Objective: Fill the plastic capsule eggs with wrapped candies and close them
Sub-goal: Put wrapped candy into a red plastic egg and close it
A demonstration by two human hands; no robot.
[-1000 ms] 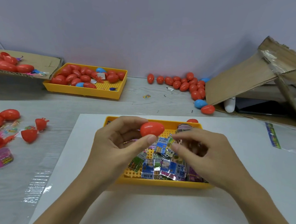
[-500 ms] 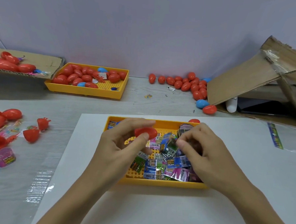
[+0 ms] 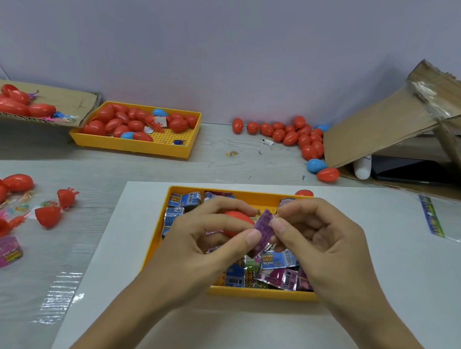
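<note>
A yellow tray (image 3: 260, 292) full of wrapped candies (image 3: 278, 267) sits on a white sheet in front of me. Above it my left hand (image 3: 209, 242) grips a red capsule egg (image 3: 237, 222) between fingers and thumb. My right hand (image 3: 322, 238) pinches a purple wrapped candy (image 3: 262, 226) and holds it against the egg; my left thumb touches the candy's lower end. Whether the egg is open or closed is hidden by my fingers.
A second yellow tray (image 3: 134, 145) of red and blue eggs stands at the back left beside a cardboard flap (image 3: 67, 104). Loose eggs (image 3: 293, 135) lie along the back wall. A cardboard box (image 3: 400, 122) leans at the right. Egg halves and candies (image 3: 48, 215) lie at the left.
My right hand has lifted a purple candy out of the tray and brought it to the egg. The left hand has lowered the egg slightly toward the tray.
</note>
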